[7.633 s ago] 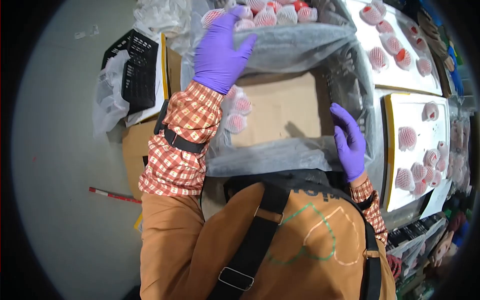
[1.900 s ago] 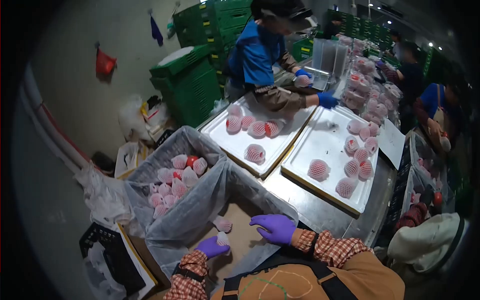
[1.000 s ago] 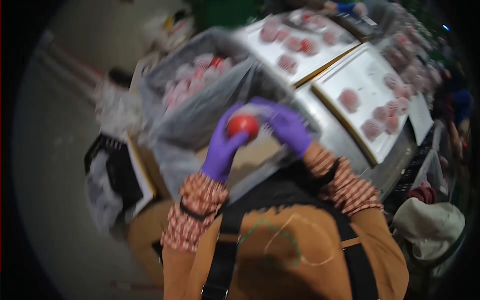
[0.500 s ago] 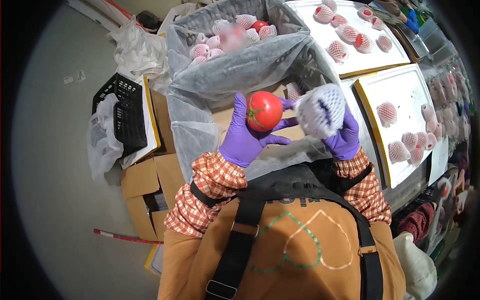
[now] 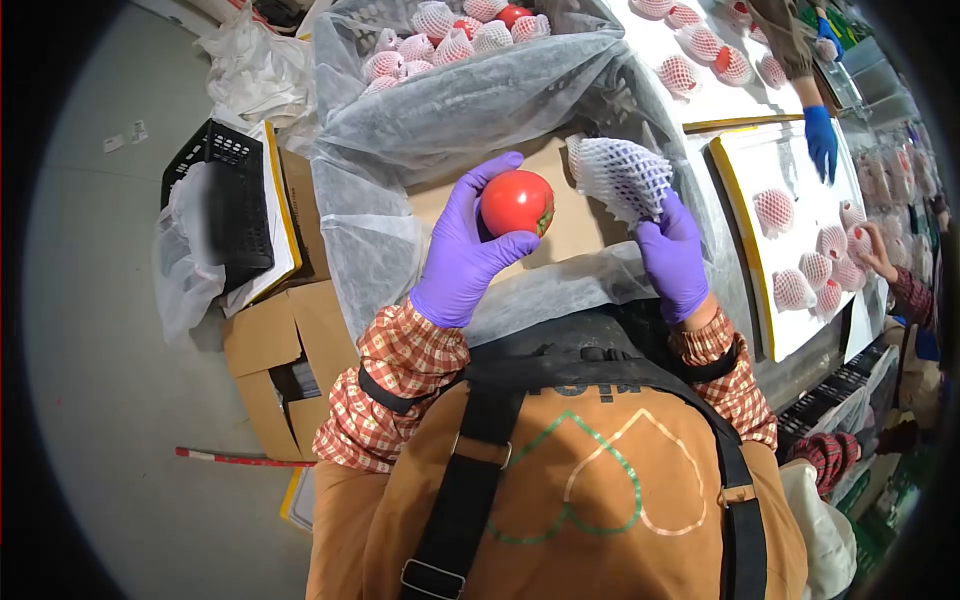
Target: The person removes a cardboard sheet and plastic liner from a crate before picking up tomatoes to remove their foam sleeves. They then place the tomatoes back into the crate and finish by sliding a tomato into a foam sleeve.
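Observation:
My left hand (image 5: 465, 240), in a purple glove, is closed around a red tomato (image 5: 516, 203), with the fingers over its far side and the thumb along its near side. Green leaves at the stem show on the tomato's right edge. To the right, my right hand (image 5: 675, 257), also gloved in purple, pinches one end of a white foam net sleeve (image 5: 622, 178). The sleeve points away to the left and looks flattened. It stays apart from the tomato. Both hands are above a crate (image 5: 370, 270) lined with translucent sheeting, where brown cardboard (image 5: 560, 245) shows at the bottom.
Another lined crate beyond holds several netted tomatoes (image 5: 455, 45). On the right, a white tray (image 5: 765, 160) carries more netted tomatoes. A co-worker's blue-gloved hand (image 5: 822, 145) hangs over it, and another person's bare hand (image 5: 880, 255) touches its fruit. A black basket (image 5: 240, 190) stands left.
The tomato has turned, bringing its leafy stem to the right side. The foam sleeve, rounded before, now hangs flatter. A blue-gloved hand and a bare hand have come in at the right tray.

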Motion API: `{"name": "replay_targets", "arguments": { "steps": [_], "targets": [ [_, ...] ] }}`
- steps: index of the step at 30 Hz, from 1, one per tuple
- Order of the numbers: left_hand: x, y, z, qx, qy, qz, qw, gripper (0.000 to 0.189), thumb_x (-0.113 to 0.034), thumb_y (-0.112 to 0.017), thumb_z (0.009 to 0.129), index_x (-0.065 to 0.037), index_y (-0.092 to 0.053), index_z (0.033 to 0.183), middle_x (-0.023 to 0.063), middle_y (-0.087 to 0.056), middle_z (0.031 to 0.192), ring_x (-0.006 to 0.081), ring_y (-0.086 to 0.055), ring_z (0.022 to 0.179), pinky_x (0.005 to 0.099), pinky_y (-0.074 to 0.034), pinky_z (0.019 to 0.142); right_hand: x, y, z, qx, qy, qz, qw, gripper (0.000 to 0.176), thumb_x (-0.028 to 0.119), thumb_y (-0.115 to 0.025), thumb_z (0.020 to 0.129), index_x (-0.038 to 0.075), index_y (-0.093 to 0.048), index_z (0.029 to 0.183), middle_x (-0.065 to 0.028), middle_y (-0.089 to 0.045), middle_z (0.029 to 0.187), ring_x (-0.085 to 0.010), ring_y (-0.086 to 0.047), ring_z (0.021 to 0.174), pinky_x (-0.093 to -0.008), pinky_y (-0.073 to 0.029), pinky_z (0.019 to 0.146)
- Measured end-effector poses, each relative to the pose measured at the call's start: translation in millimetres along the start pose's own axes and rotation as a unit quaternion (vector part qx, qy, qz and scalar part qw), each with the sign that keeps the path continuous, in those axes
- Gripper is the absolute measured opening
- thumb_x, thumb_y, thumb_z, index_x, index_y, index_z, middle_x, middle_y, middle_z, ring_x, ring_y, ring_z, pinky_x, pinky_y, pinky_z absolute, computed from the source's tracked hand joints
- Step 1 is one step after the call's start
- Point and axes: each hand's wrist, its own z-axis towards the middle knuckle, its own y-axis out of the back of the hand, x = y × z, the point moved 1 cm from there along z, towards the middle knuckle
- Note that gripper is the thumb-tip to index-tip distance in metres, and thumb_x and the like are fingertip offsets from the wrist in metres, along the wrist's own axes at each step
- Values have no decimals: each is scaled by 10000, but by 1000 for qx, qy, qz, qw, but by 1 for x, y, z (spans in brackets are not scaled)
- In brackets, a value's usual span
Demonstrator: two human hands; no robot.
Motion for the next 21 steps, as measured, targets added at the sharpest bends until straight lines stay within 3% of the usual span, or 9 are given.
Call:
{"name": "replay_targets", "arguments": {
  "steps": [3, 5, 7, 9, 11, 13, 17, 19, 21],
  "targets": [
    [0, 6, -7, 20, 101, -170, 980, 760, -446, -693, 824, -12, -378, 1363, 131, -529, 1220, 227, -590, 1021, 326, -525, 780, 15, -12, -11, -4, 11, -19, 1000, 549, -71, -428, 775, -8, -491, 1317, -70, -610, 1145, -98, -579, 960, -215, -458, 835],
    [3, 7, -8, 30, 114, -223, 968, 760, -509, -637, 840, -4, -389, 1351, 131, -547, 1178, 212, -595, 973, 317, -514, 745, 23, -17, -19, 2, -81, -17, 997, 546, -62, -433, 781, -15, -475, 1323, -54, -608, 1119, -76, -572, 907, -191, -453, 788],
    [0, 6, -9, 39, 125, -273, 953, 773, -572, -581, 856, 4, -399, 1339, 131, -566, 1136, 197, -600, 925, 309, -504, 710, 22, -21, -19, 34, 7, -55, 998, 515, -45, -465, 801, -24, -468, 1316, -91, -598, 1153, -133, -585, 987, -247, -459, 854],
    [-9, 1, -9, 12, 86, -187, 978, 738, -591, -543, 872, 9, -441, 1289, 115, -575, 1097, 182, -592, 890, 309, -501, 723, 31, -32, -17, 49, 186, -81, 978, 506, -18, -518, 814, -28, -452, 1316, -148, -573, 1206, -217, -576, 1091, -316, -438, 931],
    [-9, 1, -7, 16, 94, -146, 985, 703, -583, -541, 878, 2, -463, 1260, 97, -578, 1073, 166, -583, 899, 301, -498, 735, 48, -41, -17, 72, 185, -85, 976, 531, 36, -604, 820, -18, -444, 1323, -192, -529, 1263, -300, -515, 1203, -370, -382, 1012],
    [-8, 2, -7, 11, 94, -101, 990, 669, -575, -538, 884, -6, -484, 1232, 79, -580, 1049, 151, -575, 908, 292, -494, 748, 63, -56, -13, 116, 295, -174, 932, 603, 86, -676, 801, -8, -428, 1344, -197, -502, 1300, -344, -476, 1234, -384, -356, 1040],
    [2, -8, -4, 0, 69, 5, 998, 513, -507, -471, 955, -28, -524, 1129, 47, -578, 1001, 92, -550, 888, 226, -468, 769, 58, -59, -5, 142, 271, -229, 924, 691, 151, -747, 756, 4, -430, 1352, -195, -459, 1370, -363, -426, 1280, -415, -327, 1070],
    [-11, 0, -5, 55, 170, 49, 983, 535, -525, -433, 962, -22, -536, 1108, 49, -588, 953, 82, -556, 831, 207, -473, 714, 53, -57, -4, 136, 297, -237, 915, 707, 151, -759, 730, 8, -442, 1346, -183, -474, 1359, -366, -445, 1263, -427, -328, 1074],
    [0, 7, -1, 46, 110, 55, 991, 546, -540, -404, 965, -30, -554, 1089, 54, -602, 918, 79, -563, 744, 202, -478, 632, 56, -56, 1, 141, 299, -216, 919, 685, 133, -746, 729, -4, -450, 1332, -169, -504, 1330, -317, -479, 1241, -406, -356, 1058]
  ]
}}
